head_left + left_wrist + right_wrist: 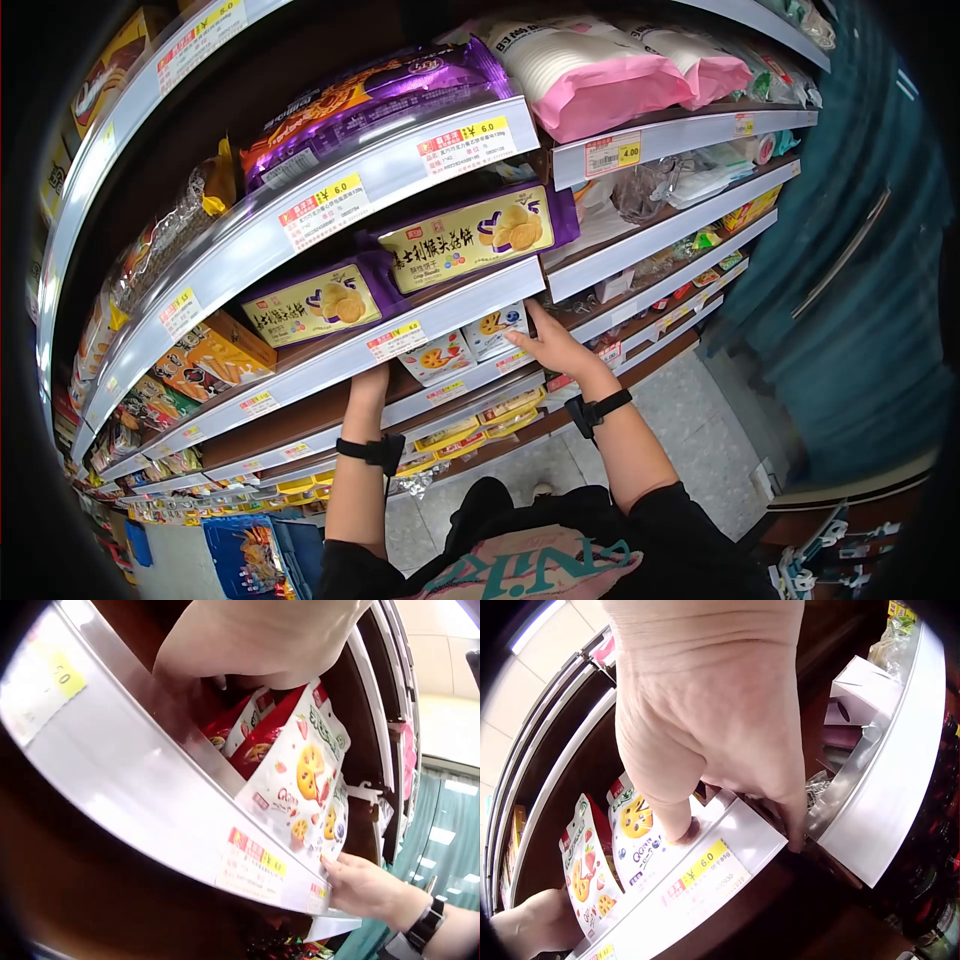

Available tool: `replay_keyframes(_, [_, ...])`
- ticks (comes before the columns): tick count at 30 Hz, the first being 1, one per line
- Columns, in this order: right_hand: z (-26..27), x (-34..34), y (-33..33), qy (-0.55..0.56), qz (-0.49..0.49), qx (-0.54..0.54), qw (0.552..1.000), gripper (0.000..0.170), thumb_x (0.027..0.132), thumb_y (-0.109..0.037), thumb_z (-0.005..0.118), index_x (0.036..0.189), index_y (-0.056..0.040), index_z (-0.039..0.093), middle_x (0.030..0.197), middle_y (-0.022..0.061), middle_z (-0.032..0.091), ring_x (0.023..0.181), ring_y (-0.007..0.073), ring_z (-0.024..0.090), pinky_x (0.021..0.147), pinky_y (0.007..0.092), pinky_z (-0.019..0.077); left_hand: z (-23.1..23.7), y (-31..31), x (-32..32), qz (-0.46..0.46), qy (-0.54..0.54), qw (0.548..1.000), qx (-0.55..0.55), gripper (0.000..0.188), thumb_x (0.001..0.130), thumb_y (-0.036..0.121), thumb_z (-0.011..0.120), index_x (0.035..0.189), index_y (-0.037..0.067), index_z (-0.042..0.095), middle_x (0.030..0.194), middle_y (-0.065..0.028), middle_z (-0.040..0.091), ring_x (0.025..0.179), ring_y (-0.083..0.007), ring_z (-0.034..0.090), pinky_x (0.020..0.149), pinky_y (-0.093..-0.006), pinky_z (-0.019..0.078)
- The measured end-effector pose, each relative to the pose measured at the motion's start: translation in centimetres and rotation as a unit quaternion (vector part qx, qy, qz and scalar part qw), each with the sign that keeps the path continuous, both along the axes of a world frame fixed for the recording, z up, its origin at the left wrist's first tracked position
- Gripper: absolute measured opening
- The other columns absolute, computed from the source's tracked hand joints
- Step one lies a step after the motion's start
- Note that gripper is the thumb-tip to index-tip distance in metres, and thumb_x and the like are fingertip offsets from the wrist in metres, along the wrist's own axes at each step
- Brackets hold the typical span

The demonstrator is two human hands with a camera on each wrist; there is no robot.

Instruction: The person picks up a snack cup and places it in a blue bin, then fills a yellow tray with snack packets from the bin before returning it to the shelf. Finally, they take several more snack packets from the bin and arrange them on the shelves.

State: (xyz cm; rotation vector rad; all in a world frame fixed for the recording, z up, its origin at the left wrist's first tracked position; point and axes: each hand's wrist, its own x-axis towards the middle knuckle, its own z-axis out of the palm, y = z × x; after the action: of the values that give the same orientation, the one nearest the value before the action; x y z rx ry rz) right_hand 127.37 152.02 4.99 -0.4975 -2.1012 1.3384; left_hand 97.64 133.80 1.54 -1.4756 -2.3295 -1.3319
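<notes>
On a lower shelf stand two white cookie pouches: one with strawberries (437, 358) and, to its right, one with blueberries (497, 330). My left hand (259, 645) reaches into the shelf beside the strawberry pouch (292, 780), where red-and-white packs (244, 724) stand behind it; its fingertips are hidden. My right hand (555, 345) is at the shelf's right end. Its thumb touches the front of the blueberry pouch (632, 825), low down by the shelf lip, while the other fingers extend past the pouch's right side, at the end of the shelf.
A white price rail (705, 862) runs along the pouches' front edge. Just above, a shelf holds purple-and-yellow biscuit packs (470, 235). Pink-bottomed packs of cups (610, 95) lie higher at right. A white box (866, 690) stands on the neighbouring shelf. Teal curtain (850, 250) hangs at right.
</notes>
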Motion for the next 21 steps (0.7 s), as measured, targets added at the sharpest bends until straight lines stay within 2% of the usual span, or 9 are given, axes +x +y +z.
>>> replay_keyframes(2, [0.1, 0.1, -0.1, -0.001, 0.004, -0.032, 0.999, 0.061, 0.09, -0.027, 0.063, 0.134, 0.005, 0.034, 0.13, 0.0285, 0.048, 0.125, 0.0356, 0.047, 0.102, 0.0381, 0.038, 6.7, 0.4, 4.3, 0.016, -0.21, 0.977, -0.035, 0.027, 0.094, 0.013, 0.054, 0.116, -0.002, 0.057, 0.119, -0.0143, 0.059, 0.109, -0.0246, 0.055, 0.094, -0.0355, 0.0444])
replay_keyframes(6, [0.2, 0.1, -0.2, 0.001, 0.0, -0.031, 1.0, 0.061, 0.09, -0.027, 0.063, 0.134, 0.005, 0.034, 0.13, 0.0286, 0.048, 0.125, 0.0356, 0.047, 0.102, 0.0381, 0.038, 5.4, 1.4, 2.9, -0.019, -0.24, 0.971, -0.006, 0.031, 0.093, 0.011, 0.056, 0.122, 0.002, 0.054, 0.122, -0.0103, 0.057, 0.111, -0.0202, 0.052, 0.096, -0.034, 0.0425])
replay_keyframes(8, [0.1, 0.1, -0.1, 0.003, 0.001, -0.025, 1.0, 0.061, 0.09, -0.027, 0.063, 0.134, 0.0049, 0.035, 0.129, 0.0284, 0.049, 0.124, 0.0354, 0.047, 0.102, 0.0383, 0.0381, 4.8, 1.9, 2.2, -0.035, -0.306, 0.948, 0.08, 0.029, 0.092, 0.009, 0.057, 0.121, 0.002, 0.054, 0.122, -0.0107, 0.057, 0.111, -0.0204, 0.052, 0.096, -0.0344, 0.0427])
replay_keyframes(9, [0.0, 0.1, 0.0, 0.004, -0.001, -0.025, 1.0, 0.061, 0.09, -0.027, 0.063, 0.134, 0.0049, 0.035, 0.129, 0.0284, 0.049, 0.124, 0.0354, 0.047, 0.102, 0.0383, 0.0381, 4.4, 1.8, 1.9, -0.038, -0.305, 0.948, 0.078, 0.029, 0.092, 0.009, 0.057, 0.121, 0.002, 0.054, 0.122, -0.0107, 0.057, 0.111, -0.0204, 0.052, 0.096, -0.0344, 0.0427])
replay_keyframes(11, [-0.5, 0.0, 0.4, -0.018, 0.016, -0.012, 1.0, 0.07, 0.091, -0.028, 0.063, 0.143, 0.0003, 0.026, 0.136, 0.0235, 0.044, 0.122, 0.0292, 0.047, 0.089, 0.0372, 0.0481, 6.3, 1.2, 3.4, -0.021, -0.245, 0.969, 0.023, 0.029, 0.091, 0.01, 0.06, 0.118, 0.001, 0.056, 0.119, -0.0107, 0.058, 0.108, -0.0202, 0.054, 0.094, -0.0327, 0.0453])
replay_keyframes(12, [-0.8, 0.1, 0.4, -0.017, 0.013, -0.013, 1.0, 0.07, 0.091, -0.028, 0.063, 0.143, 0.0003, 0.026, 0.136, 0.0235, 0.044, 0.122, 0.0292, 0.047, 0.089, 0.0372, 0.0481, 6.1, 1.1, 3.1, -0.023, -0.244, 0.969, 0.021, 0.029, 0.091, 0.01, 0.06, 0.118, 0.001, 0.056, 0.119, -0.0107, 0.058, 0.108, -0.0202, 0.054, 0.094, -0.0327, 0.0453])
replay_keyframes(14, [-0.6, 0.1, 0.1, 0.007, 0.004, -0.023, 1.0, 0.061, 0.09, -0.028, 0.063, 0.133, 0.0045, 0.036, 0.129, 0.0279, 0.049, 0.123, 0.0351, 0.048, 0.101, 0.0382, 0.039, 6.0, 0.7, 2.6, -0.012, -0.191, 0.981, -0.021, 0.026, 0.092, 0.01, 0.059, 0.116, 0.0, 0.057, 0.117, -0.0109, 0.059, 0.108, -0.0205, 0.054, 0.093, -0.0327, 0.0453])
replay_keyframes(18, [-0.2, 0.1, 0.1, 0.022, 0.015, -0.036, 0.999, 0.062, 0.089, -0.028, 0.064, 0.134, 0.0032, 0.036, 0.129, 0.0271, 0.05, 0.122, 0.0347, 0.049, 0.1, 0.0378, 0.04, 7.2, 0.3, 3.6, 0.009, -0.198, 0.979, -0.04, 0.024, 0.092, 0.009, 0.057, 0.114, 0.0, 0.058, 0.116, -0.0109, 0.06, 0.108, -0.0201, 0.054, 0.093, -0.0332, 0.0448])
replay_keyframes(21, [0.0, 0.5, 0.4, 0.006, 0.019, -0.069, 0.997, 0.061, 0.089, -0.028, 0.065, 0.134, 0.0023, 0.038, 0.129, 0.0255, 0.05, 0.12, 0.0342, 0.051, 0.099, 0.0373, 0.041, 6.3, -0.1, 3.3, -0.015, -0.196, 0.976, -0.095, 0.028, 0.097, 0.014, 0.049, 0.121, 0.001, 0.054, 0.124, -0.0115, 0.056, 0.112, -0.0209, 0.051, 0.097, -0.0331, 0.0406])
